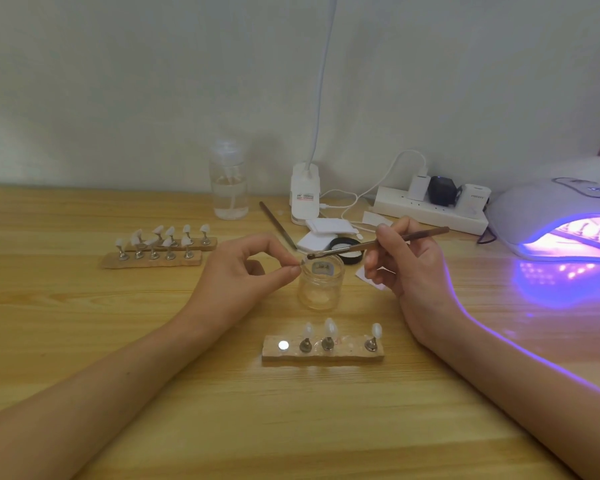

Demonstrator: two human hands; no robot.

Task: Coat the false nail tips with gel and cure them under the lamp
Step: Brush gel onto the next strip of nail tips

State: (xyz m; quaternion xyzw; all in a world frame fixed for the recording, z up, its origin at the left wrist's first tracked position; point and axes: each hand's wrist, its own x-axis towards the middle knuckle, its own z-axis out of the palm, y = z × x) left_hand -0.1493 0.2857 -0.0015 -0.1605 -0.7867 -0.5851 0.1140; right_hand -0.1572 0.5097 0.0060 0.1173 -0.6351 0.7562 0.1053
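Note:
My left hand (246, 268) pinches a small nail tip (302, 262) between thumb and forefinger, just above the rim of the clear gel jar (321, 285). In my right hand (406, 258) I grip a brown gel brush (378, 241), its bristles touching the pinched tip. Close in front of me lies a wooden holder strip (326, 355) with three nail tips on metal stands and one bare round magnet (283, 345). At the right the curing lamp (541, 209) glows purple, with a strip of stands inside it.
Two more strips with several nail tips (160, 242) lie at the left. Behind the jar are a pump bottle (229, 183), a second brush (278, 225), white pads (326, 230), the jar's black lid (347, 247), a clip lamp base (305, 195) and a power strip (430, 207).

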